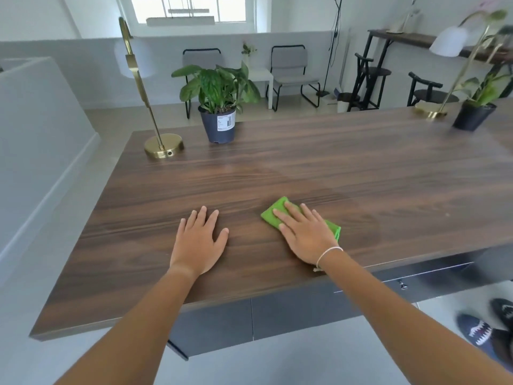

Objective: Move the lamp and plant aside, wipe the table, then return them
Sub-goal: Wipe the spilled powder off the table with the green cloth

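Green cloth (pixel 280 213) lies folded on the dark wooden table (pixel 319 168) at lower centre of the frame, with the right hand (pixel 305 234) pressed flat on it, fingers spread and palm down, gripping nothing. Just left of it the left hand (pixel 198 240) rests flat on the bare wood, fingers also spread, apart from the cloth. At the upper left of the table stand a brass lamp (pixel 163 145) and, beside it to the right, a potted plant (pixel 218 107); a second lamp (pixel 430 109) and second plant (pixel 473 115) stand side by side at the upper right, blurred.
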{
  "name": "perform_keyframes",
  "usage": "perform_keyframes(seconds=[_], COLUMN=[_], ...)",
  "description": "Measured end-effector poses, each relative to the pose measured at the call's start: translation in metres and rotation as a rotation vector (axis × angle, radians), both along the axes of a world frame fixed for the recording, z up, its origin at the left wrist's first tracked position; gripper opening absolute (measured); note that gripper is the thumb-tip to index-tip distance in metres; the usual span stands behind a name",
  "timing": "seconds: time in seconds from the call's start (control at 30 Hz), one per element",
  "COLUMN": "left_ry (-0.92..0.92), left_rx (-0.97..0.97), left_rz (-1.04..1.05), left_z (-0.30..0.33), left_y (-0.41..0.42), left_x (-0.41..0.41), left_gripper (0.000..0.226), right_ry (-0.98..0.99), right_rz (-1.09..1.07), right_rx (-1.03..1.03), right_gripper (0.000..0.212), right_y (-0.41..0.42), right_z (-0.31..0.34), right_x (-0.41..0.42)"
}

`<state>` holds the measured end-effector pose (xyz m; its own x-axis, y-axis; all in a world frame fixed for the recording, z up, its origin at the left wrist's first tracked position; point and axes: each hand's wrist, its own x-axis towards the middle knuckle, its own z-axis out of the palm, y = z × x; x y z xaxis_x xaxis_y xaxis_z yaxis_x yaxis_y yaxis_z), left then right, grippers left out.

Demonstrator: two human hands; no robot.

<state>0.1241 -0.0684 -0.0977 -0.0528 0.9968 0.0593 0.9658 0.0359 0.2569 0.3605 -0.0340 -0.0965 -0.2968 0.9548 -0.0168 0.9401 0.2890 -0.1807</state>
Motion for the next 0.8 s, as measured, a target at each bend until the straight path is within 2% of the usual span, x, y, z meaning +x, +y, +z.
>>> perform_keyframes(seconds=[0.1, 0.17, 0.3, 0.4, 0.5, 0.57, 0.67, 0.73, 0.8], left_ry=[0.001, 0.001, -0.001, 0.001, -0.015, -0.077, -0.113, -0.093, -0.056], left_rx=[0.001, -0.004, -0.002, 0.01, -0.011, -0.015, 0.001, 0.006, -0.011], left_rz=[0.016, 0.02, 0.025, 0.036, 0.011, -0.016, -0.011, 0.058, 0.121], left_z=[-0.001, -0.001, 0.0, -0.002, -0.001, 0.003, 0.009, 0.012, 0.012], left_y=[0.005, 0.004, 0.004, 0.004, 0.009, 0.01, 0.016, 0.024, 0.035], left_x=[0.003, 0.003, 0.005, 0.005, 0.001, -0.009, -0.038, -0.07, -0.098], left_gripper=[0.058, 0.058, 0.059, 0.059, 0.062, 0.076, 0.083, 0.069, 0.059], right_ry=[0.044, 0.058, 0.013, -0.006, 0.005, -0.005, 0.06, 0.073, 0.053], right_rz=[0.245, 0.258, -0.051, -0.151, 0.014, 0.194, 0.341, 0.265, 0.076], right_rx=[0.013, 0.012, -0.013, -0.013, -0.019, -0.004, -0.027, -0.04, -0.013], right_gripper=[0.072, 0.076, 0.047, 0.046, 0.048, 0.056, 0.077, 0.074, 0.057], right_y=[-0.042, -0.036, 0.043, 0.09, 0.089, 0.06, 0.019, 0.032, 0.073], right_z=[0.003, 0.002, 0.003, 0.003, 0.001, 0.001, 0.002, 0.002, 0.003], right_x=[0.02, 0.052, 0.094, 0.053, -0.019, -0.041, -0.004, 0.026, 0.04])
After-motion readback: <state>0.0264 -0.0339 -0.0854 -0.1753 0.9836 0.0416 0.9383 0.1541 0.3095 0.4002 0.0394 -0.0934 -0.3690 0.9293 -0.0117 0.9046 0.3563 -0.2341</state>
